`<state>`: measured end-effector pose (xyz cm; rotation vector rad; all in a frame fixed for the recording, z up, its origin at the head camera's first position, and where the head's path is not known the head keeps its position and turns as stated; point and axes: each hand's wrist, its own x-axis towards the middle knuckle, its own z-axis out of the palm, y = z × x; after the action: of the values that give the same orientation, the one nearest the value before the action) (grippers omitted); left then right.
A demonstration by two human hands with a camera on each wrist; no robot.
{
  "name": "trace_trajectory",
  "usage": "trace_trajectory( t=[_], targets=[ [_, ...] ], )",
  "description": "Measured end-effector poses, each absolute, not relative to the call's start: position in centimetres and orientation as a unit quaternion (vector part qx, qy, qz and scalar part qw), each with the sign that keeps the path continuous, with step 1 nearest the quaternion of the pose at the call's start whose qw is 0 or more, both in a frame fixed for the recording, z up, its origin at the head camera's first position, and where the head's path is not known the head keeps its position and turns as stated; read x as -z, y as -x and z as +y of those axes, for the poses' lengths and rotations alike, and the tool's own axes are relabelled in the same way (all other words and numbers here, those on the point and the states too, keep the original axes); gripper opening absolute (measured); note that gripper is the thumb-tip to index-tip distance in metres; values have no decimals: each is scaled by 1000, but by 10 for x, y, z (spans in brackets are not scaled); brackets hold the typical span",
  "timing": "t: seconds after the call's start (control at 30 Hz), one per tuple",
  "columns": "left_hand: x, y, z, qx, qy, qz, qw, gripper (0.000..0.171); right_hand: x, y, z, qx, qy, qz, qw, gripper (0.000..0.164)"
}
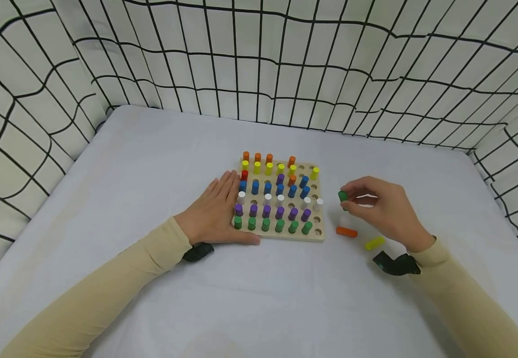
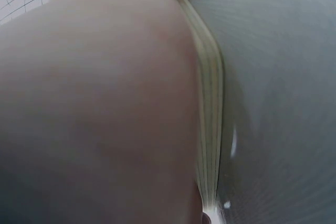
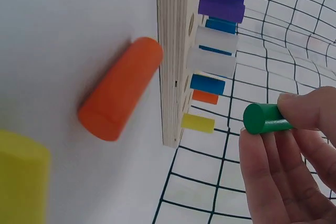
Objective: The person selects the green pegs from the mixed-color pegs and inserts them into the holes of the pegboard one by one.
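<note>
A wooden pegboard [image 1: 301, 237] with rows of coloured pegs lies on the white-covered table. My left hand [image 1: 216, 211] rests flat against its left side, fingers straight along the edge and thumb along the near edge. To the right of the board, my right hand [image 1: 377, 209] pinches a green peg [image 3: 260, 118] between thumb and fingers, raised above the table. Beneath that hand lie a loose orange peg [image 1: 346, 232] and a loose yellow peg [image 1: 375, 243]. Green pegs [image 1: 279, 225] fill most of the nearest row, whose rightmost hole [image 1: 318, 231] shows bare.
Black wire mesh [image 1: 259, 64] walls in the table at the back and both sides. A dark strap [image 1: 396, 263] hangs at the right wrist, and another [image 1: 198, 252] shows under the left one. White cloth [image 1: 223, 298] covers the tabletop.
</note>
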<state>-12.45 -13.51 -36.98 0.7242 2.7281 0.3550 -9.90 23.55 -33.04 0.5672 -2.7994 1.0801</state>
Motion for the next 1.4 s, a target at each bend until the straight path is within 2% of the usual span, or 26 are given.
trace_trajectory(
  t=[0.27,1.4],
  targets=[
    [369,124,-134,-124,-252,948,149,146,338,93,235,-385,-213,-897,52,27],
    [371,126,-132,-123,-248,949,152,146,360,83,225,-502,-189,-843,-42,27]
  ],
)
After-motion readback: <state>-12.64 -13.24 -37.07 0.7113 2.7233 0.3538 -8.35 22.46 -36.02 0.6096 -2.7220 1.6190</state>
